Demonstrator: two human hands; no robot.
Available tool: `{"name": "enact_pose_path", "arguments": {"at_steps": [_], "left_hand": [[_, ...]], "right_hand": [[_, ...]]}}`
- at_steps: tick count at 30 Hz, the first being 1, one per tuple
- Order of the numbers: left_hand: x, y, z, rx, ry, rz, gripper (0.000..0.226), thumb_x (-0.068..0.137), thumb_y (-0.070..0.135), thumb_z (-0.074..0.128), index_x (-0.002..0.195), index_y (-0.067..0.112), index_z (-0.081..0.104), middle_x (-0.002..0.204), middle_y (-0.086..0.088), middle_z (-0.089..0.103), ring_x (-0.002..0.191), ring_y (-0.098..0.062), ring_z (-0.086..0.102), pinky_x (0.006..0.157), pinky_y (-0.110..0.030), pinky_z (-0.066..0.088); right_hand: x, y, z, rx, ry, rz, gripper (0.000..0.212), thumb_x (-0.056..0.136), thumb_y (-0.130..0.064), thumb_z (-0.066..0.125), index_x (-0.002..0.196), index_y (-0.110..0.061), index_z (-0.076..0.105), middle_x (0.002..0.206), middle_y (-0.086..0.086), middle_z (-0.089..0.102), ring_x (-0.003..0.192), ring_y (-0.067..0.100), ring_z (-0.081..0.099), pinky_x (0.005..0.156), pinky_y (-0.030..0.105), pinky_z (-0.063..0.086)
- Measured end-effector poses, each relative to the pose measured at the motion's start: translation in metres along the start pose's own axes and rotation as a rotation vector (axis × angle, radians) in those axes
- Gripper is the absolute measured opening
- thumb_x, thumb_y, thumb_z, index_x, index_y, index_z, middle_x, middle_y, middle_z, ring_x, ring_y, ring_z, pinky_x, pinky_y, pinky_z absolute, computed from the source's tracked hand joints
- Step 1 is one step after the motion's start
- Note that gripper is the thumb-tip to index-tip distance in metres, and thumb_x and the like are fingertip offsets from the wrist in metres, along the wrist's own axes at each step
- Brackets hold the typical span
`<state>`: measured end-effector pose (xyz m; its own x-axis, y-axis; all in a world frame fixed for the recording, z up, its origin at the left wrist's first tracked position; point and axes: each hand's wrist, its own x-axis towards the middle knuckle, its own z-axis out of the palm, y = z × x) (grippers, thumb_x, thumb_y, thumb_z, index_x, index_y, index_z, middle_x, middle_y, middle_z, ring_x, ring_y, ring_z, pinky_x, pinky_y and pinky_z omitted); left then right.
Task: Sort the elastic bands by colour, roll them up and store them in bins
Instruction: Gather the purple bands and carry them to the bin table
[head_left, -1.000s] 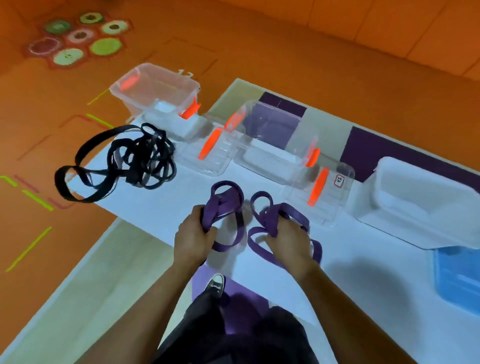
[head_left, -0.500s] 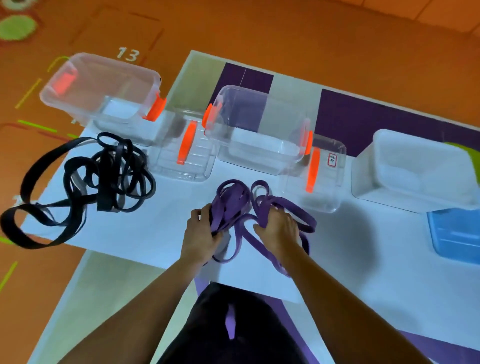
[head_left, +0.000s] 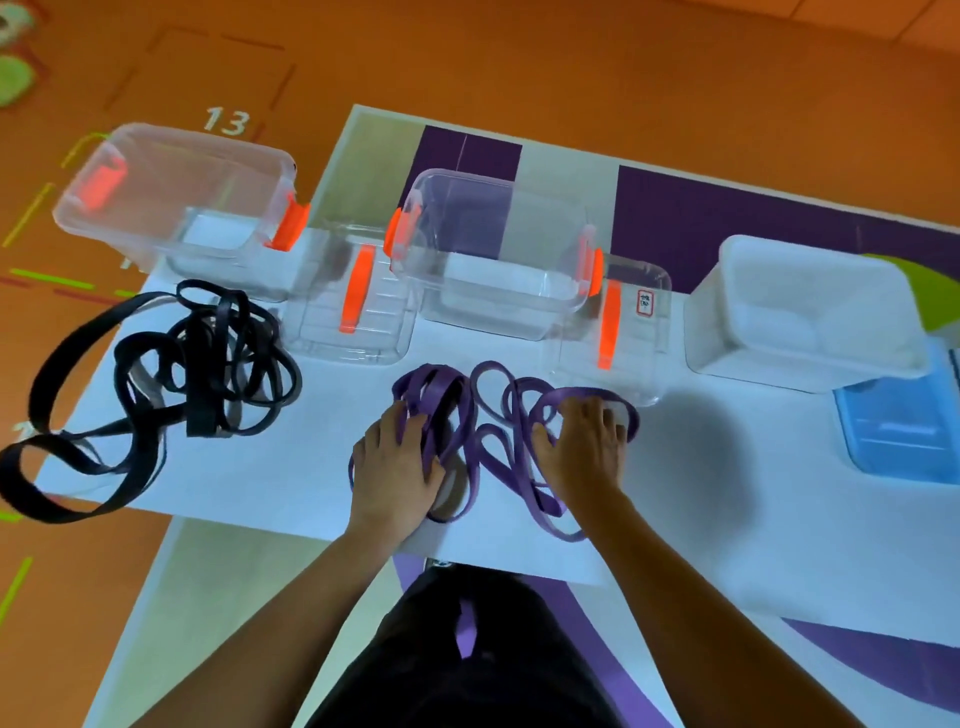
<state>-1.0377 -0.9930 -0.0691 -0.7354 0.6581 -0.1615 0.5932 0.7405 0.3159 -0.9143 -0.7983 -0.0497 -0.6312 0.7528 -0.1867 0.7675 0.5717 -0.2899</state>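
A tangle of purple elastic bands (head_left: 493, 415) lies on the white table (head_left: 311, 467) in front of me. My left hand (head_left: 397, 467) rests on its left loops, fingers spread and fairly straight. On the right loops lies my right hand (head_left: 587, 447), fingers also spread, with a purple loop running round past the fingertips. A loose pile of black elastic bands (head_left: 197, 364) sits at the table's left, one long loop hanging over the edge. Two clear bins with orange clips stand behind: one at far left (head_left: 176, 208), one in the middle (head_left: 493, 249).
Two clear lids with orange handles lie flat beside the bins, one (head_left: 353, 312) between them and one (head_left: 608, 332) right of the middle bin. A white bin (head_left: 800, 306) stands at right, above a blue lid (head_left: 898, 431). Orange floor surrounds the table.
Both hands have moved slightly forward and flattened onto the purple bands; earlier they gripped the loops. The two bunches now lie closer together. The view has shifted towards the table.
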Motion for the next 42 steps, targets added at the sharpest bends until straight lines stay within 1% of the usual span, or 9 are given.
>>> {"name": "enact_pose_path", "arguments": {"at_steps": [4,8,12,16,21,25,31,35,42], "left_hand": [[-0.003,0.025,-0.001,0.008,0.046,0.149,0.039,0.082,0.026,0.068,0.118,0.013,0.067,0.134,-0.017,0.058,0.113,-0.043,0.059,0.096,-0.052,0.049],[-0.010,0.070,-0.004,-0.004,0.029,0.340,0.028,0.082,0.027,0.058,0.108,0.017,0.066,0.119,-0.006,0.061,0.100,-0.035,0.059,0.086,-0.047,0.048],[-0.016,0.125,-0.014,0.053,0.018,0.512,0.023,0.083,0.027,0.061,0.104,0.017,0.066,0.112,-0.005,0.063,0.098,-0.032,0.059,0.087,-0.045,0.048],[-0.027,0.186,-0.013,0.140,0.018,0.674,0.034,0.077,0.024,0.073,0.109,0.014,0.068,0.111,-0.008,0.065,0.100,-0.034,0.062,0.087,-0.046,0.050],[-0.051,0.277,0.001,0.171,-0.010,0.780,0.047,0.076,0.028,0.078,0.121,0.018,0.066,0.126,-0.010,0.064,0.115,-0.035,0.062,0.095,-0.049,0.051],[-0.083,0.361,0.019,0.148,0.007,0.830,0.043,0.074,0.027,0.081,0.114,0.019,0.069,0.123,-0.008,0.066,0.112,-0.034,0.064,0.093,-0.047,0.052],[-0.140,0.478,0.066,0.098,0.009,0.931,0.038,0.078,0.030,0.078,0.114,0.021,0.069,0.120,-0.004,0.065,0.105,-0.030,0.064,0.089,-0.043,0.051],[-0.169,0.552,0.098,0.087,-0.033,1.030,0.036,0.080,0.031,0.074,0.114,0.023,0.067,0.118,0.000,0.063,0.104,-0.027,0.062,0.089,-0.041,0.049],[-0.187,0.697,0.157,0.066,-0.063,1.194,0.028,0.080,0.029,0.069,0.108,0.023,0.068,0.109,0.002,0.065,0.100,-0.026,0.062,0.088,-0.041,0.049]], "right_hand": [[-0.016,0.014,-0.005,0.069,0.059,-0.057,0.031,0.086,-0.018,0.071,0.115,-0.009,0.065,0.115,0.014,0.063,0.106,0.037,0.058,0.095,0.049,0.049],[-0.041,0.041,-0.014,0.101,0.183,-0.041,0.036,0.077,-0.009,0.073,0.112,-0.012,0.064,0.111,0.009,0.063,0.098,0.035,0.061,0.086,0.044,0.049],[-0.064,0.076,-0.038,0.122,0.279,0.017,0.043,0.079,-0.012,0.076,0.120,-0.014,0.063,0.120,0.008,0.063,0.103,0.033,0.061,0.090,0.043,0.048],[-0.093,0.122,-0.063,0.145,0.386,0.076,0.047,0.080,-0.015,0.075,0.125,-0.015,0.063,0.128,0.011,0.061,0.109,0.035,0.061,0.092,0.045,0.049],[-0.131,0.208,-0.096,0.126,0.394,0.177,0.052,0.082,-0.024,0.076,0.131,-0.018,0.059,0.137,0.012,0.058,0.116,0.036,0.061,0.096,0.047,0.049],[-0.171,0.289,-0.125,0.119,0.424,0.228,0.052,0.085,-0.028,0.075,0.133,-0.019,0.060,0.137,0.010,0.060,0.118,0.035,0.061,0.100,0.047,0.049],[-0.224,0.407,-0.156,0.107,0.494,0.348,0.048,0.082,-0.026,0.071,0.128,-0.020,0.060,0.127,0.004,0.062,0.103,0.032,0.063,0.087,0.043,0.051],[-0.256,0.476,-0.175,0.127,0.530,0.449,0.043,0.085,-0.026,0.064,0.128,-0.022,0.060,0.128,0.000,0.061,0.107,0.028,0.061,0.089,0.041,0.049],[-0.278,0.613,-0.203,0.154,0.586,0.654,0.044,0.081,-0.026,0.070,0.125,-0.022,0.062,0.123,0.001,0.062,0.106,0.029,0.060,0.086,0.041,0.046]]}}
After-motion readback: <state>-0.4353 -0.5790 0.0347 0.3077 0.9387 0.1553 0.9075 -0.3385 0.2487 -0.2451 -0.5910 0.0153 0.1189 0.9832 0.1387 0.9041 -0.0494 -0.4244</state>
